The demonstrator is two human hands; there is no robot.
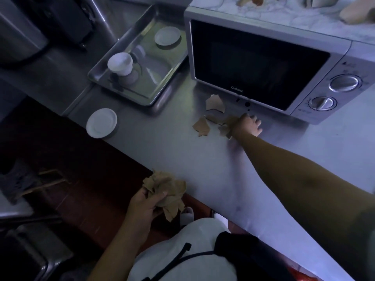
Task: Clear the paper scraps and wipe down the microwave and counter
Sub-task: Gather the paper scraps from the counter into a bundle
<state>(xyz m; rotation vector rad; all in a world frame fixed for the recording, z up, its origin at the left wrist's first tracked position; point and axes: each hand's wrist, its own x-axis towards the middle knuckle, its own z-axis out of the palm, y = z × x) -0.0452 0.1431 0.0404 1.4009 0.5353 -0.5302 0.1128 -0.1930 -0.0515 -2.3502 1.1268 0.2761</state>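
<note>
Head view: left hand clutches gathered scraps, right hand reaches loose scraps on the counter before the microwave, its grip impossible to tell; wiping seemingly remains.

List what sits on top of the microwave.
On the microwave top lie brown scraps and a tan lump, all cut off by the frame edge. The rear of the top is out of view.

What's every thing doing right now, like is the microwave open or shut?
Microwave, door shut.
Left hand, gripping a paper wad.
Right hand, on the counter touching loose scraps; grip unclear.
Loose scraps, lying before the microwave.
Cup, standing in the tray.
Saucer, lying near the counter edge.
</note>
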